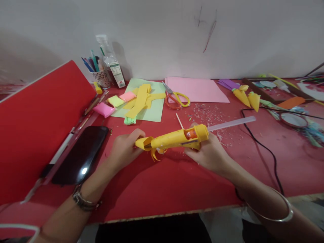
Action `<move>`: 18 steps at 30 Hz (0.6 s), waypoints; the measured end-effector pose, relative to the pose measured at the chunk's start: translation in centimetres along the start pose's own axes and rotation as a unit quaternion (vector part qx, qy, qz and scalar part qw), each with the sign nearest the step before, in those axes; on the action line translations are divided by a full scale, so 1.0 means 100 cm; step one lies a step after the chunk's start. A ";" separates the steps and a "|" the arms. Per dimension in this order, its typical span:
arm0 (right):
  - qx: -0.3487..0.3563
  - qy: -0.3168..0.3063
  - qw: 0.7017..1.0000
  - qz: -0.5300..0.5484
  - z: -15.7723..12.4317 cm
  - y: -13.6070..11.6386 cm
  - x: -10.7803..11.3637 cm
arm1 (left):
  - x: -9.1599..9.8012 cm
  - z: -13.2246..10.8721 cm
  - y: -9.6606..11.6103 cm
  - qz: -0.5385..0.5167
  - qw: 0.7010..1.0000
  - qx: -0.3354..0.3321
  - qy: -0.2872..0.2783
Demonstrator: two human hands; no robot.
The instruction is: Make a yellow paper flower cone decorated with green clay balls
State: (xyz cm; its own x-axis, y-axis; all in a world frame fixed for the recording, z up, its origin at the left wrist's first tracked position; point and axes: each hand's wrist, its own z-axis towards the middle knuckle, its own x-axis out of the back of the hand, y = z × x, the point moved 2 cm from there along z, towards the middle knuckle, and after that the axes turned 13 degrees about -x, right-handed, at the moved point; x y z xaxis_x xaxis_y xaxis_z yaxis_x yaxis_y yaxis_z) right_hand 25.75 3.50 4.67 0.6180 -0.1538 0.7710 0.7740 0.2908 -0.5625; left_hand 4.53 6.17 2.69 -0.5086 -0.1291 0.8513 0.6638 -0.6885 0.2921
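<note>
My right hand (211, 153) is wrapped around the handle of a yellow hot glue gun (170, 139), which lies level with its nozzle toward the left. A translucent glue stick (233, 123) sticks out of its back end. Between the fingers of my left hand (126, 148) is a rolled yellow paper cone (142, 143), its open end facing the gun. The nozzle tip is at the cone's mouth; whether it touches the paper I cannot tell. Curled yellow paper strips (155, 155) hang just below the nozzle. A thin pale stick (179, 120) shows behind the gun.
Behind my hands are scissors (176, 98), yellow paper strips (141, 101), pink sheets (199, 90) and clay packets (104, 109). At left lie a phone (82, 153) and a red board (43, 125). Finished yellow cones (253, 100) and a black cord (265, 145) are at right.
</note>
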 end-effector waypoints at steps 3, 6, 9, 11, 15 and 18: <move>0.020 0.019 0.999 -0.037 0.000 0.001 0.001 | 0.000 0.000 0.000 -0.002 1.000 0.005 -0.002; 0.025 0.038 0.997 -0.066 -0.001 0.003 0.003 | -0.001 0.001 0.000 0.000 1.000 0.024 -0.014; 0.025 0.042 0.996 -0.072 0.000 0.003 0.003 | -0.001 0.000 0.000 -0.006 0.999 0.039 -0.021; 0.023 0.037 0.997 -0.066 0.000 0.002 0.004 | -0.002 0.000 0.000 -0.016 0.999 0.041 -0.018; 0.011 0.035 0.998 -0.050 0.000 0.003 0.005 | -0.004 -0.001 0.000 -0.031 0.998 0.058 -0.013; 0.016 0.036 0.998 -0.041 0.000 0.004 0.005 | -0.005 -0.001 -0.001 -0.040 0.997 0.065 -0.014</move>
State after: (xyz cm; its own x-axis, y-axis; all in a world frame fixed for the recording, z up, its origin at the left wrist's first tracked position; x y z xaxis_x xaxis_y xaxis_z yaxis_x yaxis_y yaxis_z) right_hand 26.40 3.58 4.84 0.5612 -0.2453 0.7905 0.8189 0.3033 -0.4872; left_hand 4.68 6.24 2.17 -0.5488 -0.0562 0.8341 0.6879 -0.5972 0.4124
